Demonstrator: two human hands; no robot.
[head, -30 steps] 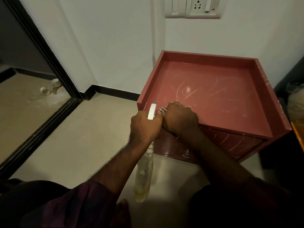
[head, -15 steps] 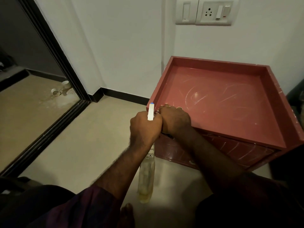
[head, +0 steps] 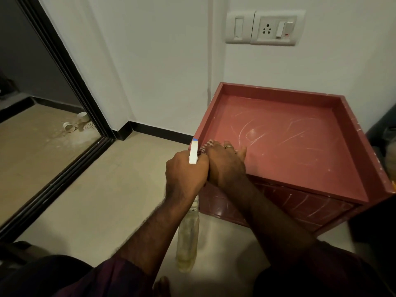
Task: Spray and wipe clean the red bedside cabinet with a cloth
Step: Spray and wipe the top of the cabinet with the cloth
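The red bedside cabinet [head: 300,151] stands against the white wall, its recessed top streaked with white wipe marks. My right hand [head: 225,163] presses a checked cloth [head: 206,145] onto the top's near left corner; only a strip of cloth shows past the fingers. My left hand [head: 185,174] grips the neck of a clear spray bottle [head: 187,239] with a white nozzle, held just left of the cabinet, its body hanging below the hand.
A switch and socket plate [head: 264,27] is on the wall above the cabinet. A dark door frame [head: 70,82] at the left opens onto a floor with white pipe fittings [head: 69,126]. Beige floor lies left of the cabinet. Something dark stands at the right edge.
My right hand has spread flatter on the cloth at the near left corner. The view has tilted down and right, so the cabinet sits lower in frame. My left hand keeps the bottle.
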